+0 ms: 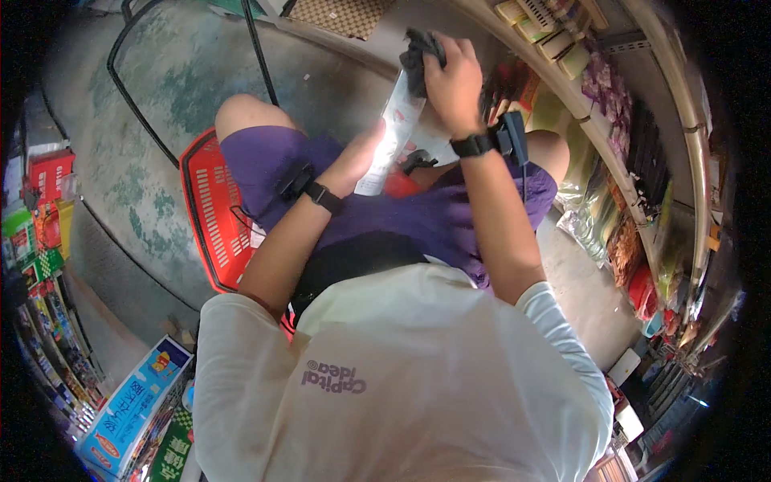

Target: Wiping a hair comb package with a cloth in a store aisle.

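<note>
My left hand (359, 155) grips a long, pale, shiny package (391, 135) by its lower left side. Glare washes out part of its surface, and a small red mark shows on it. My right hand (456, 81) clutches a crumpled dark grey cloth (421, 54) against the package's far upper end. The package slants over my lap, its lower end near my purple shorts (385, 220). Beneath it, a red thing (402, 185) is partly hidden between my legs. My right fingers are bent around the cloth, which covers the package's tip.
A red plastic shopping basket (211, 223) with a black handle (129, 84) stands at my left. Metal shelf rails (578, 114) with hanging and packed goods curve along my right. A blue printed box (135, 410) is at lower left. A checked mat (337, 15) lies ahead.
</note>
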Demonstrator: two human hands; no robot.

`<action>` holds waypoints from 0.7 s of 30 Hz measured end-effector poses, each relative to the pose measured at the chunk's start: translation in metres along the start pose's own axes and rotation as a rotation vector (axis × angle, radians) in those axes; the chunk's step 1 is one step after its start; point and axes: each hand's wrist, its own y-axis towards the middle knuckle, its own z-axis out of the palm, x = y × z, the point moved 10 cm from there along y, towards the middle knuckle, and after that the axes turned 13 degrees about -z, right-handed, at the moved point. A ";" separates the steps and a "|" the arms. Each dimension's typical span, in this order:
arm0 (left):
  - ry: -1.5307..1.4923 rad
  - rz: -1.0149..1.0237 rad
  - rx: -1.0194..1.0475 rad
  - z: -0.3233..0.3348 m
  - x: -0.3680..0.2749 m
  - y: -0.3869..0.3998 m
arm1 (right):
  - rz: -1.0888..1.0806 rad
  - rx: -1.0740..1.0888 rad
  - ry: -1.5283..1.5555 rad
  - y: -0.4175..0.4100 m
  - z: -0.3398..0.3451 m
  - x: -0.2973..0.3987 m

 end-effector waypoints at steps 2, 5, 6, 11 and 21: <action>-0.064 -0.012 0.007 -0.001 0.002 -0.004 | -0.050 0.007 -0.018 0.000 0.002 0.005; -0.173 0.004 0.036 -0.010 0.002 -0.002 | -0.113 0.156 0.062 -0.036 0.028 0.034; -0.314 -0.040 -0.038 -0.022 0.011 0.003 | -0.122 0.188 0.109 -0.055 0.036 0.046; -0.638 -0.033 -0.075 -0.037 0.024 0.010 | -0.188 0.334 0.185 -0.101 0.024 0.088; -0.723 -0.044 0.195 0.000 0.007 -0.001 | -0.149 0.312 0.446 -0.076 0.006 0.091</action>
